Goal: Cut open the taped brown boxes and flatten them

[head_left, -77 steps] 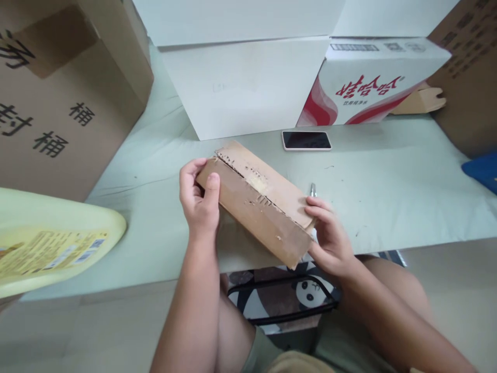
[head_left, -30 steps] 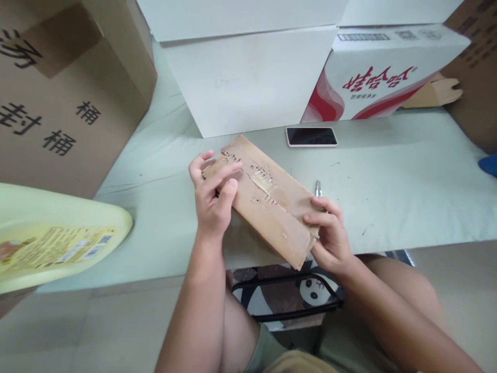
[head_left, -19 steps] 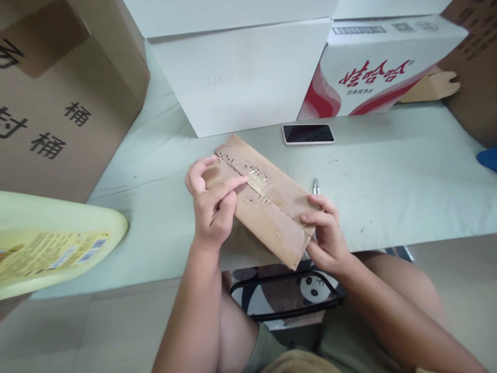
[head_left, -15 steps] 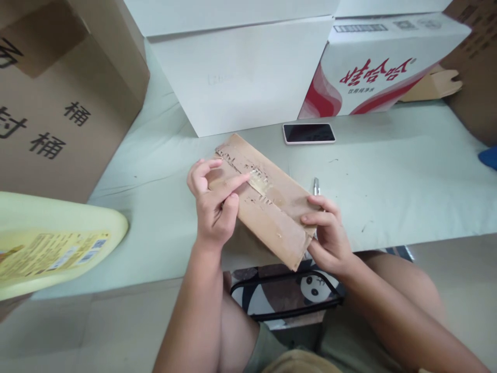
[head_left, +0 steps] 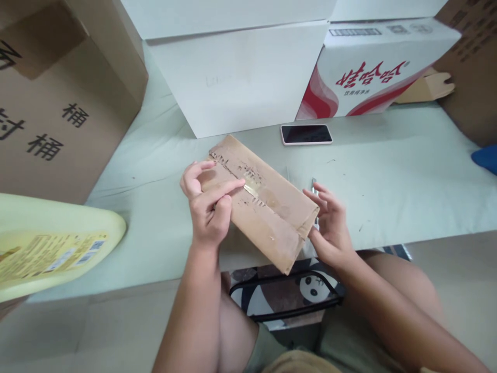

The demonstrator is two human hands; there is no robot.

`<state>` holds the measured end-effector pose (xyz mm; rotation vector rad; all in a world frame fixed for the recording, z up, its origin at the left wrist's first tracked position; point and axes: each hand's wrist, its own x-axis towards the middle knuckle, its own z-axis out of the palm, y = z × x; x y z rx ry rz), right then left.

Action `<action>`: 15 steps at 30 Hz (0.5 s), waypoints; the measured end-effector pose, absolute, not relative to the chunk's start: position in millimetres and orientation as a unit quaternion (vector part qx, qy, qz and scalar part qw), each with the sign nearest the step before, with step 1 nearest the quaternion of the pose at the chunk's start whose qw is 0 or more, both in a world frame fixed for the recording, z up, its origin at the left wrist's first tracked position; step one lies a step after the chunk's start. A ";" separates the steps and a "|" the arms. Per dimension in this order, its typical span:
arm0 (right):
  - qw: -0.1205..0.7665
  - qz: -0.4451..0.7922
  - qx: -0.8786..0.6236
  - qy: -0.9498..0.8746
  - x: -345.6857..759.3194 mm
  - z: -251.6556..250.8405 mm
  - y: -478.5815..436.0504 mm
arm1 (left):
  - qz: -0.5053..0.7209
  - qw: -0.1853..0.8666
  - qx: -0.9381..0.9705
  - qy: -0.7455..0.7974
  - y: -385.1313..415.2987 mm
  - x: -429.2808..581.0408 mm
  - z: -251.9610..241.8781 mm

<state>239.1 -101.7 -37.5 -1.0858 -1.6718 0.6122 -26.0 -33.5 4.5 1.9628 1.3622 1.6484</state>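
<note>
A brown cardboard box (head_left: pixel 267 207), small and flattish, is tilted above the near edge of the cloth-covered surface. Torn, ragged marks and a shiny strip of tape (head_left: pixel 251 191) run along its middle seam. My left hand (head_left: pixel 207 202) grips the box's left side, its index fingertip pressed at the tape. At the box's right end is my right hand (head_left: pixel 330 225), fingers spread off the cardboard, the thumb at the box's corner; I cannot tell if it touches. Behind those fingers lies a slim silver tool (head_left: pixel 314 182), mostly hidden, perhaps a utility knife.
A phone (head_left: pixel 306 134) lies beyond the box, before a large white carton (head_left: pixel 240 83) and a red-and-white carton (head_left: pixel 373 77). At left stand a big brown carton (head_left: pixel 77 140) and a yellow jug (head_left: pixel 77 223). A panda-print bag (head_left: pixel 287 295) sits below the edge.
My right hand's fingers have lifted off the top of the box and spread apart. The box and my left hand have shifted slightly left in view.
</note>
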 end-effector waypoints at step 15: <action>0.411 0.330 -0.358 -0.771 238.5 -11.5 -115.4 | 0.570 0.272 0.560 0.537 -18.9 -75.3 -6.5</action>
